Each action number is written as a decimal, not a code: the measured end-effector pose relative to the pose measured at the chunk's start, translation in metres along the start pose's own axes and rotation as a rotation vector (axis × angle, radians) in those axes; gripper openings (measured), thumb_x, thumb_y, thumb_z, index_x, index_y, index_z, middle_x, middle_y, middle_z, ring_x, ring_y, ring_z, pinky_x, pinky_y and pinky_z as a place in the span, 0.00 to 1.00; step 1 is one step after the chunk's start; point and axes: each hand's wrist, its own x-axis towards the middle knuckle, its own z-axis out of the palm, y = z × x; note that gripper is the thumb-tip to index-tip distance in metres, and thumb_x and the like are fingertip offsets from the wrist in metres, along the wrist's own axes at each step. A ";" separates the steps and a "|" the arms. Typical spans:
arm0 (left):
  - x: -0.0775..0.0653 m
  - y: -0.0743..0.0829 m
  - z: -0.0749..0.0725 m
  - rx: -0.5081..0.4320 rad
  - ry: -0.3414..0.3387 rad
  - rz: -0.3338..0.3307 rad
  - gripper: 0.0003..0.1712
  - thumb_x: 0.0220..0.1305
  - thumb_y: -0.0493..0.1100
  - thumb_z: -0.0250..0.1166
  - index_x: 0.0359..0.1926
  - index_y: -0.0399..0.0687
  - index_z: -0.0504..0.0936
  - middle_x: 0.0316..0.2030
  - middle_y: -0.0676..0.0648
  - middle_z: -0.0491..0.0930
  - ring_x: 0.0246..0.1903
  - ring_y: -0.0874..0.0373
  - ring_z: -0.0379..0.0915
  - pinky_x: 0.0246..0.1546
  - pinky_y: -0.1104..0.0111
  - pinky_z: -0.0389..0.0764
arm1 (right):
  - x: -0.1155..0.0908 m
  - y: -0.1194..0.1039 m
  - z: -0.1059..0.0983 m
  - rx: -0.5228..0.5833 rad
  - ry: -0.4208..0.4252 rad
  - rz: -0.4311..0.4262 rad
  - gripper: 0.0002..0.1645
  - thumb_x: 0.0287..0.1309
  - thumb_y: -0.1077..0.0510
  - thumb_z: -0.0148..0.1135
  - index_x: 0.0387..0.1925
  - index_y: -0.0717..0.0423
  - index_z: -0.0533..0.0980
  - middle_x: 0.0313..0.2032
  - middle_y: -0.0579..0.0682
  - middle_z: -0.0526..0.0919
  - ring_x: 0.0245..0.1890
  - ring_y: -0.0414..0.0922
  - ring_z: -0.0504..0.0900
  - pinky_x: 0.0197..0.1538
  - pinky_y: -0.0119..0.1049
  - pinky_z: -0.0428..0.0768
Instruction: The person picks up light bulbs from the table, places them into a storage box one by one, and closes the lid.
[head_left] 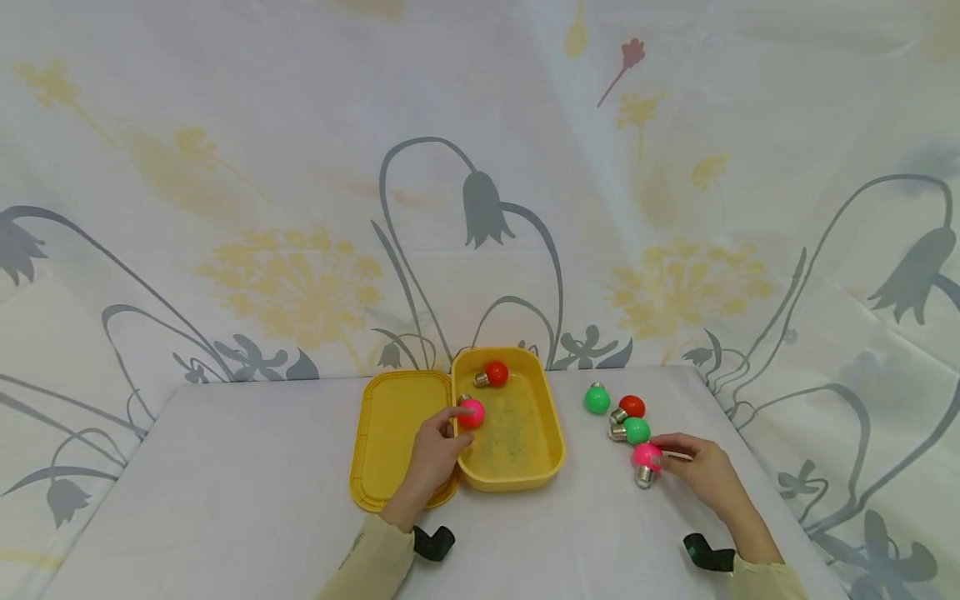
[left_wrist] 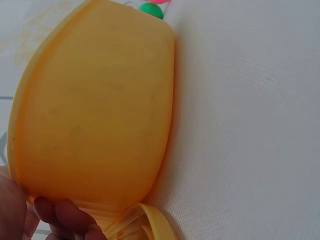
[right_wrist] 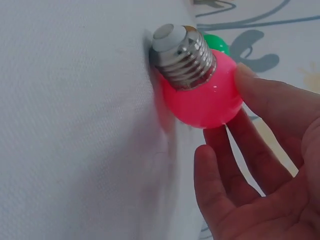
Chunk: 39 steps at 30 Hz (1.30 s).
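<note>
In the head view my left hand (head_left: 435,454) reaches over the left rim of a yellow plastic box (head_left: 555,450). Its thumb and index finger are round a pink light bulb (head_left: 472,414) inside; the left wrist view hides that bulb behind the curled fingers (left_wrist: 72,216). A red bulb (head_left: 496,373) lies at the back of the box. On the right, my right hand (head_left: 705,473) pinches another pink light bulb (right_wrist: 202,102) between thumb and fingers, its metal screw base turned away from the palm. That bulb is on or just above the white cloth.
A yellow lid (head_left: 397,417) lies flat against the box's left side. Behind the right hand are a green bulb (head_left: 637,430), a red bulb (head_left: 632,406) and a second green bulb (head_left: 597,401). Patterned cloth (head_left: 300,208) hangs behind the table.
</note>
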 end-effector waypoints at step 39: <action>-0.001 -0.002 0.000 0.027 0.003 0.044 0.18 0.60 0.33 0.68 0.52 0.45 0.83 0.25 0.49 0.65 0.28 0.55 0.64 0.24 0.72 0.63 | -0.008 0.004 0.001 0.130 -0.229 0.004 0.26 0.59 0.69 0.62 0.60 0.66 0.74 0.59 0.65 0.74 0.59 0.64 0.72 0.56 0.54 0.77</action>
